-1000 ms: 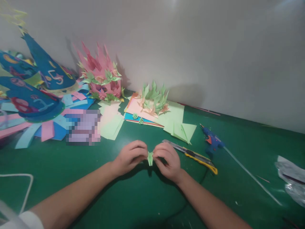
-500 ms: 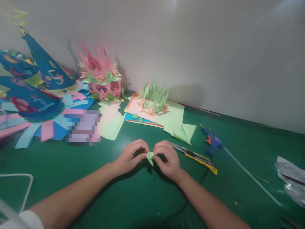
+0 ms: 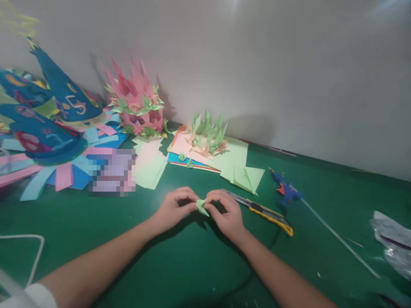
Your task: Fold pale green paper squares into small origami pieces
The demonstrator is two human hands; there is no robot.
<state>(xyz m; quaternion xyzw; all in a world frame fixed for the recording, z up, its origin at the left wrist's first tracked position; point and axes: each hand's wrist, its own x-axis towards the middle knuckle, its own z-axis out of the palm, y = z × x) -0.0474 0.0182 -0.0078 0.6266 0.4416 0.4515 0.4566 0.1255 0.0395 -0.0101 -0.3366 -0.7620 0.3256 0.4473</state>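
Between my two hands is a small piece of folded light green paper, held above the green table. My left hand pinches its left side with thumb and forefinger. From the right, my right hand grips it the same way, fingertips close to the left ones. A yellow-handled utility knife lies just right of my right hand. Behind the hands, two small green paper roses rest on stacked coloured sheets, beside a green paper crown.
At right lies a blue glue gun with a long glue stick in its back. Pink paper crowns and blue cone hats stand at the back left. Green sheets lie behind the knife. Clear plastic packaging sits far right.
The folded green paper has turned in my fingers, its lower tip now pointing more to the right. My hands have shifted slightly; the rest stays in place.
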